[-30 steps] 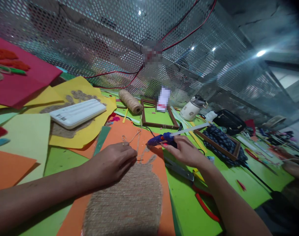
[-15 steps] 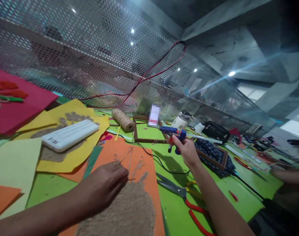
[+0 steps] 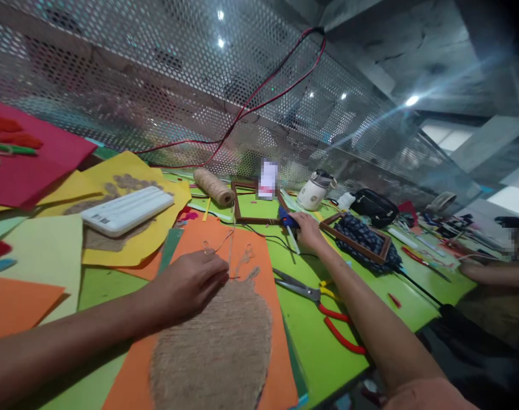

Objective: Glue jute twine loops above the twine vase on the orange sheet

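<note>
My left hand [image 3: 195,279] rests at the top edge of a brown twine-covered shape [image 3: 212,341] on orange paper [image 3: 280,319]. Its fingers are pressed together on a thin twine [image 3: 231,245], which leads up toward a twine spool [image 3: 214,187]. Farther off, my right hand [image 3: 307,229] is closed round a blue glue gun [image 3: 286,218], low over the table beside a brown frame [image 3: 259,221]. A whitish glue stick [image 3: 294,242] juts from the gun toward me. My right fingers are partly hidden.
Scissors with red handles [image 3: 313,294] lie between the orange paper and my right forearm. A white power bank [image 3: 126,210] sits on yellow paper at left. A bottle [image 3: 314,191], another frame [image 3: 381,247] and a dark folded umbrella [image 3: 357,236] are right. Another person's arm [image 3: 494,273] reaches in.
My right hand has lowered the glue gun toward the table near the frame, and the gun has turned so its stick points toward me. The left hand stays at the shape's edge.
</note>
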Demonstrator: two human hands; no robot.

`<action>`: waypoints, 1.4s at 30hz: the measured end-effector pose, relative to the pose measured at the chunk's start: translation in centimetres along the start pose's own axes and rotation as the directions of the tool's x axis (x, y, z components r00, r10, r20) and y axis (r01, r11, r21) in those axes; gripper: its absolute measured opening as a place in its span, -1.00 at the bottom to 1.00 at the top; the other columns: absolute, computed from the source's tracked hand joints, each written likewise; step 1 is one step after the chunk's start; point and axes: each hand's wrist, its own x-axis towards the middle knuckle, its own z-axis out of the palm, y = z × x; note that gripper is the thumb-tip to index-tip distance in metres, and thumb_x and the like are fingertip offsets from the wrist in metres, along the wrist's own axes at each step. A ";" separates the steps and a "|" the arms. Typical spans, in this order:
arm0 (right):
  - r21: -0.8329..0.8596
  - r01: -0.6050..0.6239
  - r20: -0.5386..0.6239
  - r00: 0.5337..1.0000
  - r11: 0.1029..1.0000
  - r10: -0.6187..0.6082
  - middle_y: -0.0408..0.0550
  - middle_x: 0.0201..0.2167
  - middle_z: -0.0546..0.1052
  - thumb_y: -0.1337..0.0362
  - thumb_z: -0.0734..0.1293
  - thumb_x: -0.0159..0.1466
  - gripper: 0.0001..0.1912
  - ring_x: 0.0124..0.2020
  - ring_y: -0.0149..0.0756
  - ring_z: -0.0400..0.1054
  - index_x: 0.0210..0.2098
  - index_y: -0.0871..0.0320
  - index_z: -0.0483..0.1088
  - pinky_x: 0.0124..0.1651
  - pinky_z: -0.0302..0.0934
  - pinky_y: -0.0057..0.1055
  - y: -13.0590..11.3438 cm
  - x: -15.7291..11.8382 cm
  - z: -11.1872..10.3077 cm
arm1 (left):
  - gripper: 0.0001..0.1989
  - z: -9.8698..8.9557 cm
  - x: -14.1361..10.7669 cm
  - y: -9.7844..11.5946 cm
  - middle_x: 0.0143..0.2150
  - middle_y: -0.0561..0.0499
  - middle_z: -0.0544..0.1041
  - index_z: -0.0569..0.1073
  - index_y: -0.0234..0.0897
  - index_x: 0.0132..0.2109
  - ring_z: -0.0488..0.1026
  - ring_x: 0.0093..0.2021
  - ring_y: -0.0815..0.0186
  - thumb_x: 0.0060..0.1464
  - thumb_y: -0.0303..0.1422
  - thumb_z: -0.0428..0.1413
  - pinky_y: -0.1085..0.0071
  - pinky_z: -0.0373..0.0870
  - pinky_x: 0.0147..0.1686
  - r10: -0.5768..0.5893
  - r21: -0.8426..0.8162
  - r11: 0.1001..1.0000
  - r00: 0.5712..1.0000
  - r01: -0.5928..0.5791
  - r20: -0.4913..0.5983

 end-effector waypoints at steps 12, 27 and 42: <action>0.462 0.534 -0.187 0.839 0.708 -0.511 0.02 -0.31 0.56 0.33 0.31 0.41 -0.88 -0.23 -0.21 0.43 -0.20 0.18 0.51 -0.15 0.34 -0.27 -13.5 -5.5 -7.2 | -0.78 -2.2 1.2 2.4 -0.30 -0.03 0.43 0.51 -0.28 -0.31 0.36 -0.30 0.29 0.29 -0.40 0.03 0.38 0.25 -0.32 -0.056 -0.052 0.997 0.992 0.051 -0.116; 0.528 0.399 -0.024 0.889 0.750 -0.456 -0.15 -0.38 0.58 0.25 0.39 0.32 -0.89 -0.37 -0.38 0.37 -0.35 0.08 0.52 -0.26 0.20 -0.35 -14.3 -5.8 -6.2 | -0.63 -1.7 1.6 3.2 -0.33 0.01 0.39 0.65 -0.38 -0.18 0.28 -0.33 0.39 0.37 -0.20 0.07 0.40 0.20 -0.26 0.020 0.012 1.000 0.970 -0.018 -0.242; 0.592 0.279 -0.094 0.956 0.756 -0.279 -0.16 -0.44 0.44 0.49 0.38 0.26 -0.83 -0.35 -0.33 0.31 -0.43 0.17 0.43 -0.21 0.21 -0.33 -14.9 -6.0 -6.0 | -0.74 -2.9 1.8 3.2 -0.32 -0.06 0.44 0.61 -0.36 -0.26 0.34 -0.29 0.26 0.20 -0.29 0.10 0.37 0.23 -0.31 -0.193 0.192 0.958 0.975 0.211 -0.110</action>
